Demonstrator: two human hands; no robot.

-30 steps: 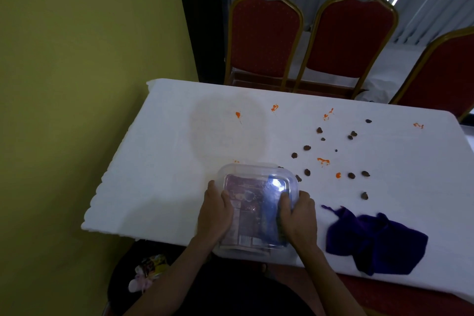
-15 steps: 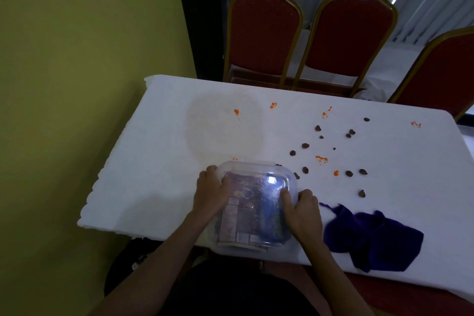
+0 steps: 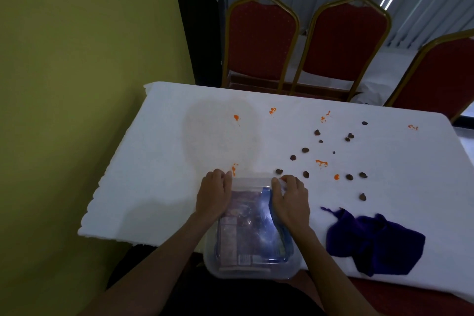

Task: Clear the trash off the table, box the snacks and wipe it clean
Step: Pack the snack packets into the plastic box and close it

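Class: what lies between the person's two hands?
The head view shows the far rim of the clear plastic box between the left hand and right hand; snack packets show through it.

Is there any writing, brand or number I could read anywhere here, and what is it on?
None legible.
Pink packet in the clear box: print and a barcode-like patch, too blurred to read.
Blue packet: too blurred.

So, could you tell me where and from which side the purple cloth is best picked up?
I'd pinch the purple cloth by its raised central folds, coming straight down from above. It lies crumpled, so the bunched middle gives fingers purchase, while its edges lie flat on the table. The right hand, now gripping the clear container, is nearest.
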